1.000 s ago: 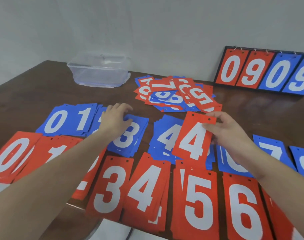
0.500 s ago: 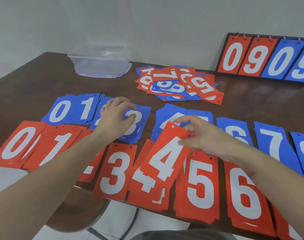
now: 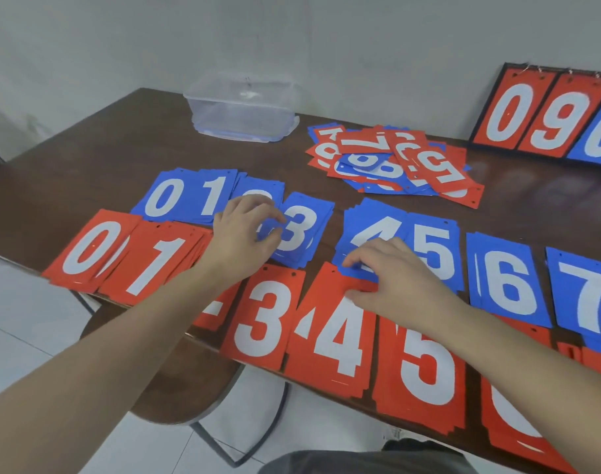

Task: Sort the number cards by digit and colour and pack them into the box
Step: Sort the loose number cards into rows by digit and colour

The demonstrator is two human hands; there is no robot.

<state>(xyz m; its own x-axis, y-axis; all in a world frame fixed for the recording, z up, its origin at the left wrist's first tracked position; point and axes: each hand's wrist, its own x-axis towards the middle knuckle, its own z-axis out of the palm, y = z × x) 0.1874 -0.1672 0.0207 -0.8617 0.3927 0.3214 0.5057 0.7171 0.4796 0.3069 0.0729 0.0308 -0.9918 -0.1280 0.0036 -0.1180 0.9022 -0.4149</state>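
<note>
Sorted stacks of number cards lie in two rows on the dark table [image 3: 87, 159]: blue 0 to 7 behind, red 0 to 6 in front. My right hand [image 3: 395, 282] rests flat on the top edge of the red 4 stack [image 3: 333, 336], fingers spread, pressing the top card down. My left hand [image 3: 244, 230] sits over the blue 2 stack with its fingertips touching the blue 3 stack [image 3: 302, 227]. An unsorted heap of red and blue cards [image 3: 395, 162] lies further back. The clear plastic box [image 3: 241, 111] stands empty at the far left.
A scoreboard flip stand [image 3: 545, 121] showing 0, 9, 0 leans against the wall at the back right. A round stool [image 3: 176, 381] stands below the table's near edge. Some front-row red cards overhang that edge.
My right hand carried the red 4 card down and left from above the blue 4 stack and laid it on the red 4 stack. My left hand stayed by the blue 3 stack.
</note>
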